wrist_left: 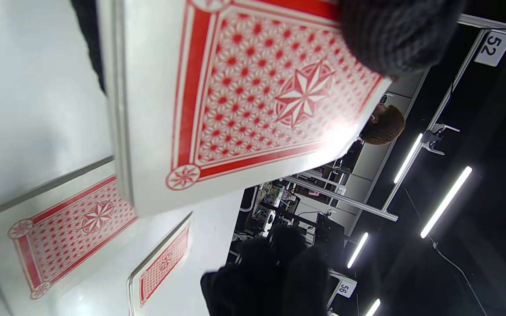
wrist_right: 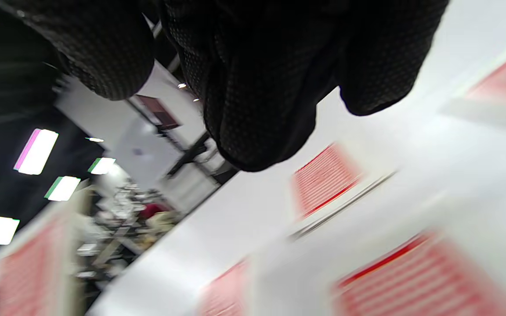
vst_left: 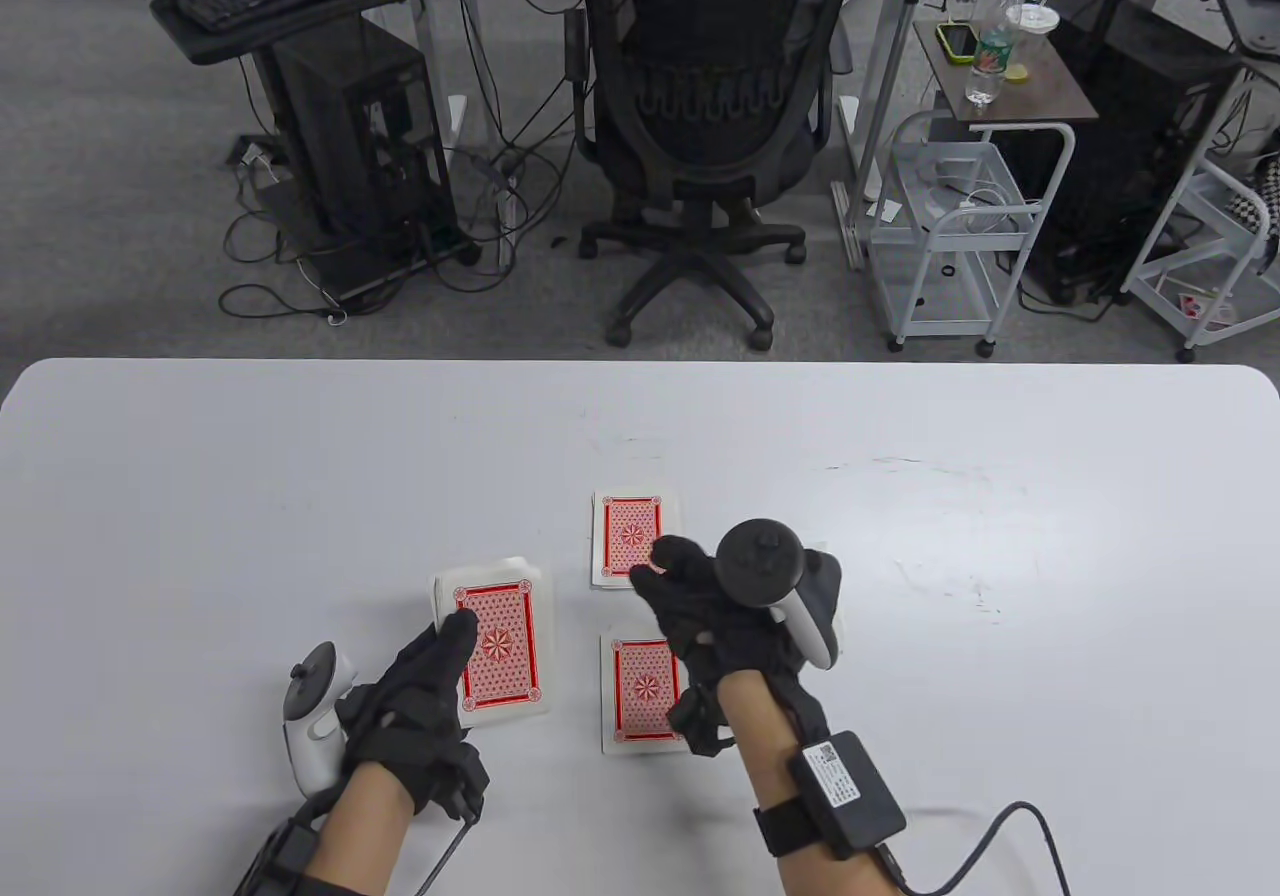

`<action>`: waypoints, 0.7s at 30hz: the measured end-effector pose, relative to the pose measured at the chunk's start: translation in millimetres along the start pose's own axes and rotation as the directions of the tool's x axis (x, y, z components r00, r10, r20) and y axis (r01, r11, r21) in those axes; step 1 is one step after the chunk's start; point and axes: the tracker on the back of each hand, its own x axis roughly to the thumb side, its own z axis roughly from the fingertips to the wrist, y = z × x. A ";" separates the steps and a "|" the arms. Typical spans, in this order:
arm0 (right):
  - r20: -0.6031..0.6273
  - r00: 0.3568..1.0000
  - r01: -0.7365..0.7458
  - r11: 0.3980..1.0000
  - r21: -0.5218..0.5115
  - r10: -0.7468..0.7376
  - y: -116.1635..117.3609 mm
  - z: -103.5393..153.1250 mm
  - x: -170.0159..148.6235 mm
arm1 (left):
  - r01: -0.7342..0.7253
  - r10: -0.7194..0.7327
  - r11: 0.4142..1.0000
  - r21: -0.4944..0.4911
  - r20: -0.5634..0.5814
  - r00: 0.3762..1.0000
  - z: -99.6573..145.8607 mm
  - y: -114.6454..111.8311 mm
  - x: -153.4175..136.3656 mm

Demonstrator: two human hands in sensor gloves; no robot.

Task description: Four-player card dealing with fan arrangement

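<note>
My left hand (vst_left: 440, 681) holds the deck of red-backed cards (vst_left: 497, 644) just above the table, thumb on its top card. In the left wrist view the deck (wrist_left: 244, 96) fills the upper frame with my thumb (wrist_left: 393, 35) pressing on it. My right hand (vst_left: 672, 576) hovers, fingers loosely spread and empty, between two dealt piles: a far pile (vst_left: 628, 534) and a near pile (vst_left: 642, 693). Its fingertips (wrist_right: 253, 131) hang bare in the blurred right wrist view, over a pile (wrist_right: 323, 182). Both piles show in the left wrist view, the near pile (wrist_left: 68, 228) and the far pile (wrist_left: 165, 263).
The white table (vst_left: 300, 496) stretches wide to the left, right and back. The right wrist view shows further red card backs, one (wrist_right: 499, 79) at the upper right and one (wrist_right: 415, 281) at the bottom, blurred. An office chair (vst_left: 710, 116) and carts stand beyond the far edge.
</note>
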 end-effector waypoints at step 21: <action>-0.074 0.947 0.316 0.947 0.058 -0.312 38.4 2.4 -22.8 | 0.032 -0.032 0.998 -0.057 -0.002 0.999 0.4 -16.5 -3.1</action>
